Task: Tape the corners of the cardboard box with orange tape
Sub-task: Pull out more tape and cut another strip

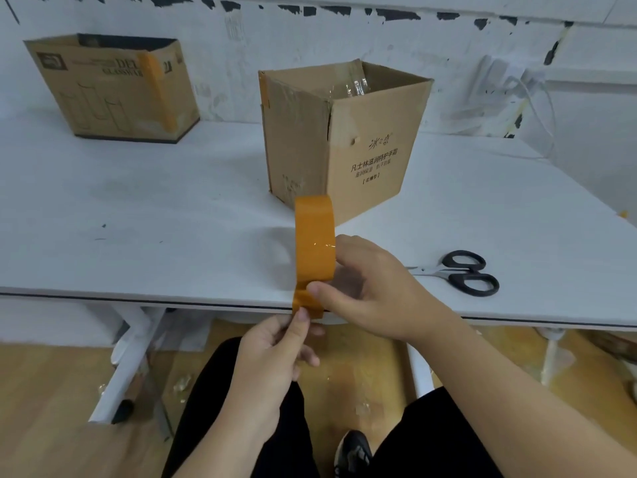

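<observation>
While right hand (372, 291) grips tape roll (315, 243) over desk (172, 219) front edge, left hand (275, 350) pinches free end; pull straight, taut, corner-length for box (337, 143).

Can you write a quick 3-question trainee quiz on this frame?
1. True or false: the scissors are in the right hand.
2. Which hand holds the orange tape roll? A) left B) right
3. Fill in: the left hand pinches the tape's loose ____.

Key: 1. False, they lie on the table. 2. B. 3. end.
</observation>
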Demonstrator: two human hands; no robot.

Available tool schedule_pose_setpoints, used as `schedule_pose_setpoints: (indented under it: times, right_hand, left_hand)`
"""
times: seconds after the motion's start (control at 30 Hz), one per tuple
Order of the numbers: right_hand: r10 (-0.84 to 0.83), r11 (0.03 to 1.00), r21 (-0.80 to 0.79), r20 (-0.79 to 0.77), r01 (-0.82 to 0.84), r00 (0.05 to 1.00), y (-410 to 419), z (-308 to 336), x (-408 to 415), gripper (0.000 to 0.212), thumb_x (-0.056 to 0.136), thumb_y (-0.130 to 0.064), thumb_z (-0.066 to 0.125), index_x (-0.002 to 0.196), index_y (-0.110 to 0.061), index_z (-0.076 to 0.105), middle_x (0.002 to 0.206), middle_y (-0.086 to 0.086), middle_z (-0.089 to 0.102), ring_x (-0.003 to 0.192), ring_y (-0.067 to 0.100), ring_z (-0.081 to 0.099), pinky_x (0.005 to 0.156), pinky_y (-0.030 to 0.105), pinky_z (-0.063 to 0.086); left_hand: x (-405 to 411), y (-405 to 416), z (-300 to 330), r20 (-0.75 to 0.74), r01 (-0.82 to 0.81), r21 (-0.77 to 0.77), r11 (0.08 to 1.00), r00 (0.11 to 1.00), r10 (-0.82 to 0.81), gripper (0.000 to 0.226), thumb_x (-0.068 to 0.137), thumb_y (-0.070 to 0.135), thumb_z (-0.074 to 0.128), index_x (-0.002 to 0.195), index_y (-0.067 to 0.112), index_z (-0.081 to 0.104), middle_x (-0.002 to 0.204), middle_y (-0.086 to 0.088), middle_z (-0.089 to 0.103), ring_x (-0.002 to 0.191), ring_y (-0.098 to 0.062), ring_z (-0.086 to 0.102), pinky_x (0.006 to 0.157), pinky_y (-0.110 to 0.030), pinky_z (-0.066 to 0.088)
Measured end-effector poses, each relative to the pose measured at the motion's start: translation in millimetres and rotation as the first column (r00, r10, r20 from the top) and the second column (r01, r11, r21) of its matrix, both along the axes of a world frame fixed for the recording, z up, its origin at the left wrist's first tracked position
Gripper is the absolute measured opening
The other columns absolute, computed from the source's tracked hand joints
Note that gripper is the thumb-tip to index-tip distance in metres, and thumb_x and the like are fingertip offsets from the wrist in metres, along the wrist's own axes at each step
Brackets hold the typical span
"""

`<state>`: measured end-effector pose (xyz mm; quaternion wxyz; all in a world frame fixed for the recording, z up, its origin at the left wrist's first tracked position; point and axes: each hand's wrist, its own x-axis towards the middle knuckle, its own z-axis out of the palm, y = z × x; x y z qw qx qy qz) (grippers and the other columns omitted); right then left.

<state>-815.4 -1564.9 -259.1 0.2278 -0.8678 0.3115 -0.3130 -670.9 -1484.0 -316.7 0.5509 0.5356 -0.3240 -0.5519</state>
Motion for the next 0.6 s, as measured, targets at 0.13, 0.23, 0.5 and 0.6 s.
schedule_pose_setpoints:
  times: [0.13,0.23,0.5,0.6]
  right_hand:
    - [-0.010,1.000,-0.019,-0.013,0.010,1.000,0,-1,0,0.024,0.092,-0.029,0.061,0.086,-0.006,0.063,0.083,0.006,0.061,0.081,0.022,0.055,0.074,0.040,0.044]
    - [-0.014,0.999,-0.035,-0.022,0.013,1.000,-1,-2,-1,0.026,0.093,-0.030,0.059,0.087,-0.005,0.063,0.083,0.007,0.060,0.081,0.024,0.055,0.074,0.041,0.044]
    - [-0.020,0.999,-0.051,-0.019,0.019,1.000,-3,-4,-1,0.032,0.094,-0.034,0.057,0.083,-0.005,0.063,0.081,0.006,0.060,0.079,0.023,0.055,0.072,0.041,0.045]
    - [-0.015,0.998,-0.061,-0.009,0.014,1.000,-2,-5,0,0.032,0.094,-0.035,0.055,0.082,-0.007,0.064,0.079,0.005,0.060,0.078,0.022,0.057,0.070,0.040,0.046]
  left_hand:
    - [-3,1,-1,0.019,-0.032,-0.015,0.999,0.999,0.032,0.023,0.075,0.049,0.063,0.071,0.029,0.072,0.071,0.002,0.070,0.044,-0.008,0.054,0.039,-0.013,0.036]
    - [-4,1,-1,0.031,-0.045,-0.029,0.999,0.998,0.046,0.021,0.077,0.047,0.063,0.069,0.029,0.071,0.068,0.003,0.068,0.044,-0.009,0.053,0.039,-0.013,0.036]
    - [-5,18,1,-0.016,-0.017,-0.029,0.999,1.000,0.016,0.030,0.070,0.051,0.064,0.060,0.022,0.063,0.059,0.001,0.059,0.040,-0.009,0.050,0.039,-0.016,0.034]
    - [-4,22,4,-0.019,-0.006,-0.021,1.000,1.000,0.005,0.031,0.072,0.048,0.063,0.060,0.020,0.063,0.054,-0.003,0.055,0.037,-0.009,0.047,0.040,-0.019,0.031]
